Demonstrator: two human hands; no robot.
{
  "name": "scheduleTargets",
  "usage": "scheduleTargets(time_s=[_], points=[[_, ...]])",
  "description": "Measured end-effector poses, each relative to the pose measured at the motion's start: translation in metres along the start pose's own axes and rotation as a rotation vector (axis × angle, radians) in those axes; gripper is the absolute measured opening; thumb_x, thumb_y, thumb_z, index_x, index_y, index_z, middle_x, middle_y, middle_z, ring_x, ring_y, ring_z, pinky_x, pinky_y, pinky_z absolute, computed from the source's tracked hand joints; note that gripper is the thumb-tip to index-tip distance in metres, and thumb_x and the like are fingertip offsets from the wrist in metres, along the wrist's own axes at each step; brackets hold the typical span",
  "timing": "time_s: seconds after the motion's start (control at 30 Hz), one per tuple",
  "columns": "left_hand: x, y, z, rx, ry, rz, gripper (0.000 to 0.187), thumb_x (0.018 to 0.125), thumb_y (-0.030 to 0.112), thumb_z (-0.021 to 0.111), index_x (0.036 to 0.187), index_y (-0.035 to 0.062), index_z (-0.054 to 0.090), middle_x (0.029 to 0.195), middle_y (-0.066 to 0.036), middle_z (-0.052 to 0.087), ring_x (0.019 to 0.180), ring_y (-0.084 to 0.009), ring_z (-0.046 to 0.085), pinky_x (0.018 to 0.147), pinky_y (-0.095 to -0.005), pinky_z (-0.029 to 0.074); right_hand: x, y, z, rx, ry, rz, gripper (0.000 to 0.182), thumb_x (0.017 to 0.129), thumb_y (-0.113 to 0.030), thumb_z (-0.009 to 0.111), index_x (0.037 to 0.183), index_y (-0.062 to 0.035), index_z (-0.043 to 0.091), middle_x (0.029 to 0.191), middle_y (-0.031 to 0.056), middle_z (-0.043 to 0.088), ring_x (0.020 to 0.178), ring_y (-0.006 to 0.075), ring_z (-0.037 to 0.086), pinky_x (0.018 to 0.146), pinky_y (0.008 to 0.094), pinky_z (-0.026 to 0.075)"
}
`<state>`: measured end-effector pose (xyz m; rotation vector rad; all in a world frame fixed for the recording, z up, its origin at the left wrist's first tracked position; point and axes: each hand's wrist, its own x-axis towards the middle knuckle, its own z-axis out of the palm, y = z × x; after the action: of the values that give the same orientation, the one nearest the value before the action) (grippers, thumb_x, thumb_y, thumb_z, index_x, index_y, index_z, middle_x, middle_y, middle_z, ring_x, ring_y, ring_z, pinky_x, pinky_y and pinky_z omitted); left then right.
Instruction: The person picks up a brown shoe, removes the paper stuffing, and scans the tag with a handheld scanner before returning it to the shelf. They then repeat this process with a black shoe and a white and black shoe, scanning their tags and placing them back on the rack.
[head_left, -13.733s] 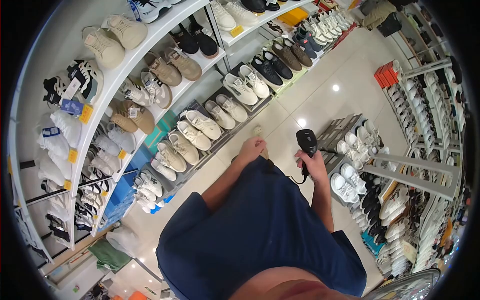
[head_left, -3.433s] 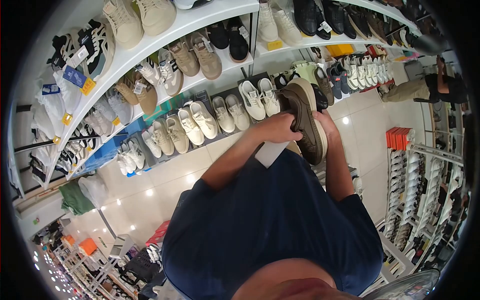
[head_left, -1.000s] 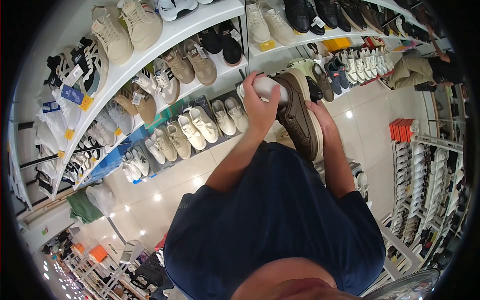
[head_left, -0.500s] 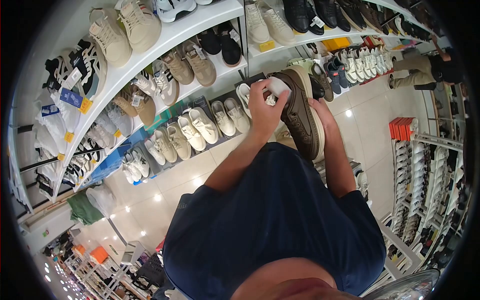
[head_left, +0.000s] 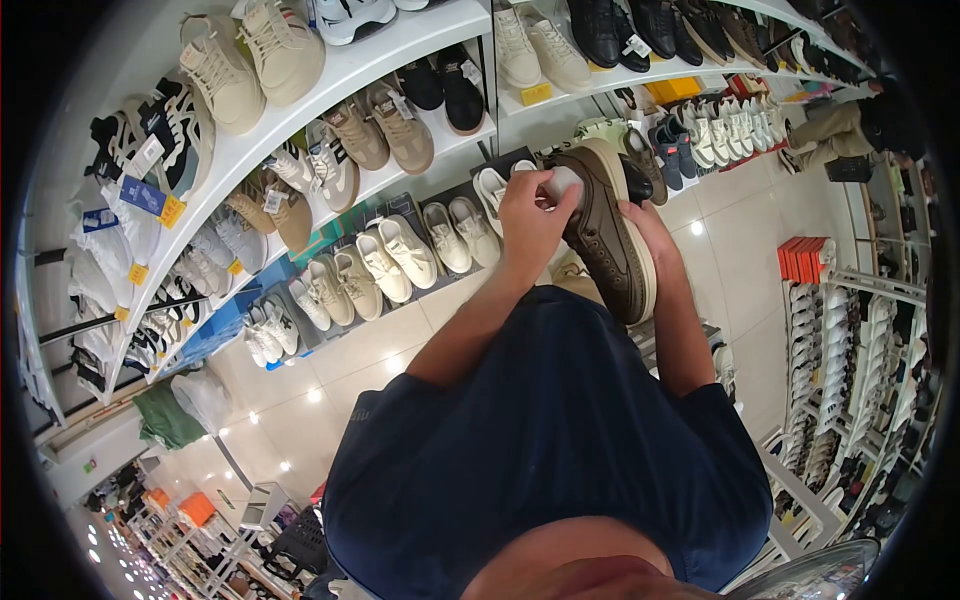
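Observation:
A brown lace-up shoe with a pale sole is held on its side in front of my chest. My right hand is closed around it at the sole side, thumb against the pale edge. At the shoe's opening, my left hand pinches a soft white wad, perhaps paper or cloth; its exact kind I cannot make out. Part of the wad is hidden by the fingers and the shoe's collar. Just behind the shoe, a black shoe shows partly.
Curved white shelves with many shoes rise at the left and ahead. Cream shoes line the low rack. A person stands at the far right, near racks of white shoes. Tiled floor lies between.
The white wad sits lower at the shoe's opening and less of it shows. My left fingers have curled in more. The person at the far right has shifted slightly.

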<state>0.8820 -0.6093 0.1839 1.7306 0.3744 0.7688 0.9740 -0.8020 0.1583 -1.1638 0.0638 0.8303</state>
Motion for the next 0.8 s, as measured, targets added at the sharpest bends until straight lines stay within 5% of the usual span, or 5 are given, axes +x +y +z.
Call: scheduleTargets(time_s=[0.27,0.43,0.57,0.8], points=[[-0.002,-0.002,-0.005,0.080,-0.096,0.023,0.031,0.078,0.021,0.083,0.090,-0.0019,0.067,0.084,-0.013,0.063,0.061,-0.0238,0.062,0.057,-0.0345,0.051,-0.013,-0.012,0.009,-0.088,0.064,0.044,0.070,0.085,-0.018,0.073,0.144,0.0013,0.040,0.130,0.0163,0.060,0.111,0.0271,0.063,0.093,0.0389,0.054],[-0.001,-0.001,-0.006,0.385,-0.229,0.059,0.022,0.086,0.016,0.075,0.094,-0.0037,0.068,0.086,-0.014,0.065,0.070,-0.0216,0.066,0.066,-0.0343,0.052,-0.002,0.005,-0.006,-0.065,-0.069,-0.100,0.071,0.083,-0.021,0.076,0.142,0.0019,0.044,0.127,0.0156,0.061,0.112,0.0262,0.063,0.092,0.0381,0.054],[-0.001,-0.018,-0.001,0.341,-0.139,0.204,0.016,0.088,0.011,0.071,0.095,-0.0033,0.069,0.088,-0.015,0.064,0.073,-0.0234,0.067,0.069,-0.0357,0.053,0.003,0.004,-0.012,-0.054,-0.080,-0.071,0.073,0.081,-0.024,0.079,0.140,0.0024,0.046,0.127,0.0151,0.062,0.111,0.0257,0.064,0.092,0.0374,0.054],[0.001,-0.030,-0.009,-0.169,-0.142,-0.253,0.057,0.090,0.014,0.073,0.138,0.0022,0.046,0.107,-0.010,0.062,0.090,-0.0153,0.062,0.072,-0.0291,0.052,-0.005,-0.004,-0.003,-0.036,-0.135,-0.023,0.080,0.075,-0.030,0.085,0.138,0.0034,0.049,0.125,0.0154,0.064,0.108,0.0256,0.065,0.092,0.0379,0.054]])
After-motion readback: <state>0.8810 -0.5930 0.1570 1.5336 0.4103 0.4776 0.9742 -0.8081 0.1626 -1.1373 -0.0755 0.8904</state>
